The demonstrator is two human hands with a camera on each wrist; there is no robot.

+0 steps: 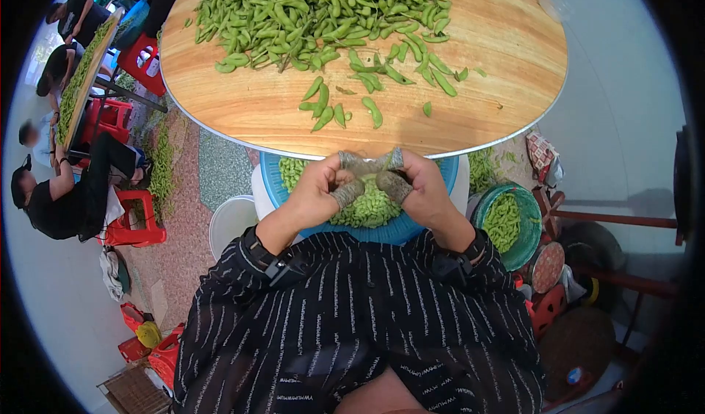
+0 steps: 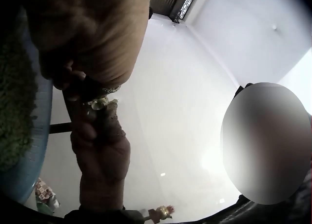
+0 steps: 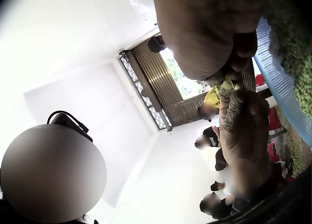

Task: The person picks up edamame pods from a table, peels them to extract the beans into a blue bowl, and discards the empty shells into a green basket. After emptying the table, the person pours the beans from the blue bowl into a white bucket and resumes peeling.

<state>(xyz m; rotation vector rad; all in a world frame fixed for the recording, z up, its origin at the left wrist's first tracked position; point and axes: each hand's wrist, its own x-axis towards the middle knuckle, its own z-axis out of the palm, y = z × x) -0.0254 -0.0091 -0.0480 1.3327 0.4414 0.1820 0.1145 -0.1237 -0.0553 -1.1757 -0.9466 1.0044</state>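
Both hands meet over a blue basket (image 1: 273, 175) of shelled green beans (image 1: 367, 207), at the near edge of the wooden table (image 1: 294, 124). Wrappings cover the thumbs and some fingers. The left hand (image 1: 316, 193) and right hand (image 1: 429, 193) pinch a small green pod between them, seen in the left wrist view as a pale green piece (image 2: 100, 103) and in the right wrist view as a pod (image 3: 228, 84). The fingers partly hide it. On the table lies a heap of green pods (image 1: 316, 17), with several loose ones nearer the hands.
A green bucket (image 1: 542, 223) of pods stands at the right beside a round stool (image 1: 548, 267). At the left are a white bucket (image 1: 233, 227), red stools (image 1: 139, 219) and several people around another table (image 1: 88, 76) with pods.
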